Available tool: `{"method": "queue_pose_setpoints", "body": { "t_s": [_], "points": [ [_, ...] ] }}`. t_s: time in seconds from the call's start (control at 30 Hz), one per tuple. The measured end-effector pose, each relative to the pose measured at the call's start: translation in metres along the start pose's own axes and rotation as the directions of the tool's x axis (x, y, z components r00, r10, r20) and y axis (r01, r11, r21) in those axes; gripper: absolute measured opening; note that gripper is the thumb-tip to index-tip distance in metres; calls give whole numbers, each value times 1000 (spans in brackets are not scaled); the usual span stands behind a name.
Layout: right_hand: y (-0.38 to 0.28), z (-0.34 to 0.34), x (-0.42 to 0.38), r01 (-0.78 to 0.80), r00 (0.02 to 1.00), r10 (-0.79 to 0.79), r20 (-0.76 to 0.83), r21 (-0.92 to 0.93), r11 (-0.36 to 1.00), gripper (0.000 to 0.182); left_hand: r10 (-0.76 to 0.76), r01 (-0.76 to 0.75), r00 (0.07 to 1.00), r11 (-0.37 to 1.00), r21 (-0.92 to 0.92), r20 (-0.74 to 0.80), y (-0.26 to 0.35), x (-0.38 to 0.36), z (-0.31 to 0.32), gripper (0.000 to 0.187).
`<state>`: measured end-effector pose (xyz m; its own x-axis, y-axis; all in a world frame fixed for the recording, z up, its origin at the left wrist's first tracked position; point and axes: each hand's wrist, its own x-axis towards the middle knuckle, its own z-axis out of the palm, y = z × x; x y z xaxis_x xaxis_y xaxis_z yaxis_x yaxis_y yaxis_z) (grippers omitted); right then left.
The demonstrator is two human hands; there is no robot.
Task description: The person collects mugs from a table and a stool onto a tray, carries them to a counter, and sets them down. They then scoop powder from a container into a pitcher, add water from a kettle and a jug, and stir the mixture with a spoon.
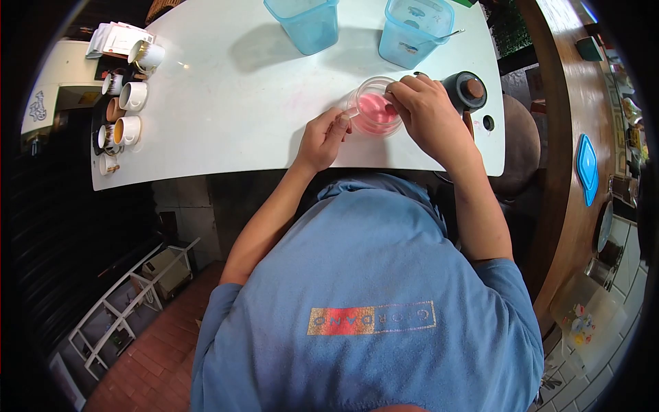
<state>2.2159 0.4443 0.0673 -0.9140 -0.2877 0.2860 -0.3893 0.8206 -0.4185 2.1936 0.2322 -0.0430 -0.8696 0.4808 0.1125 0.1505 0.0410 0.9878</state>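
Note:
A clear glass mug with pink liquid in it stands near the front edge of the white table. My left hand is closed around the mug's handle on its left side. Over the right part of the rim, my right hand pinches what looks like a spoon, its end down in the pink liquid. Most of the spoon is hidden by my fingers. Just to the right of that hand stands a dark jar with a brown wooden knob on top.
Two light-blue plastic containers stand at the back of the white table; the right one has a thin handle sticking out. Several cups line the left edge. A blue lid lies on the wooden counter at right.

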Motion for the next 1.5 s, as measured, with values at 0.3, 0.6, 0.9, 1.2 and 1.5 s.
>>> {"method": "queue_pose_setpoints", "body": {
  "t_s": [0.3,0.6,0.9,1.2,1.5],
  "points": [
    [3,16,4,-86,989,115,-98,263,961,8,-18,18,1000,1000,0,-10,2,0,1,34],
    [4,8,1,-14,998,14,-64,5,1000,6,4,-4,1000,1000,9,-20,-3,0,1,35],
    [-1,19,6,-22,983,20,-182,-13,1000,7,21,-21,999,1000,8,-27,-4,0,2,35],
    [5,13,0,-66,998,65,16,54,996,7,9,-9,1000,1000,12,-9,3,0,1,34],
    [11,25,0,-97,983,88,-158,-51,994,24,1,-1,1000,999,34,2,0,-2,2,38]
  ]
}}
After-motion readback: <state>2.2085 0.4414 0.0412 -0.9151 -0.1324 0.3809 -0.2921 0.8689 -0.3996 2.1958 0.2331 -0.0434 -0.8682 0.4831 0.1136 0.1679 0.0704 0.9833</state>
